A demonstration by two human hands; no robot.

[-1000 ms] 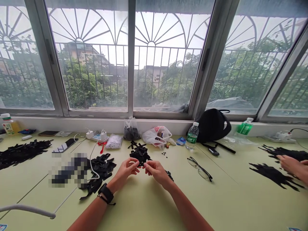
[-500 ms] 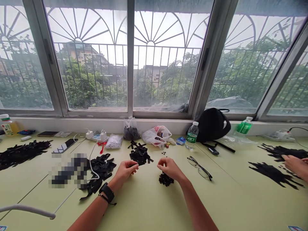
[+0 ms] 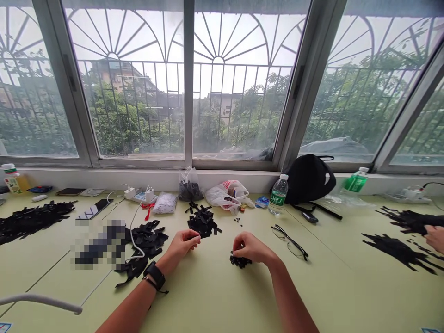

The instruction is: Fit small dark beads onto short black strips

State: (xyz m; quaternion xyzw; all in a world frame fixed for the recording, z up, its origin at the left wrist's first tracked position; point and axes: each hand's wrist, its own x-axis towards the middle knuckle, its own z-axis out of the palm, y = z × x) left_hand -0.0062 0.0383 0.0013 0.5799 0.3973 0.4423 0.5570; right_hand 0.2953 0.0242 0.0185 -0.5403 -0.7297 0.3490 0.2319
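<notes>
My left hand [image 3: 185, 243], with a black watch [image 3: 155, 274] on the wrist, pinches a black strip between thumb and forefinger; little of the strip shows. Just beyond it lies a pile of short black strips [image 3: 203, 221]. My right hand [image 3: 252, 249] is bent down over a small heap of little black ring-like pieces [image 3: 240, 262], its thumb and fingertips closed at the heap's far edge. Whatever is between those fingertips is hidden. Left of my left hand is a larger, loose pile of black strips [image 3: 149, 241].
A pair of glasses [image 3: 290, 242], a water bottle [image 3: 278, 194] and a black bag [image 3: 307, 179] lie to the right. Plastic bags [image 3: 227, 196] stand along the window wall. A white cable [image 3: 131, 226] crosses the left pile. Another person's hand [image 3: 436, 238] works among black strips at far right.
My right hand has lowered onto the heap of small black pieces, its fingertips now at the heap. My left hand stays nearly still with the strip. The other person's hand shifted right.
</notes>
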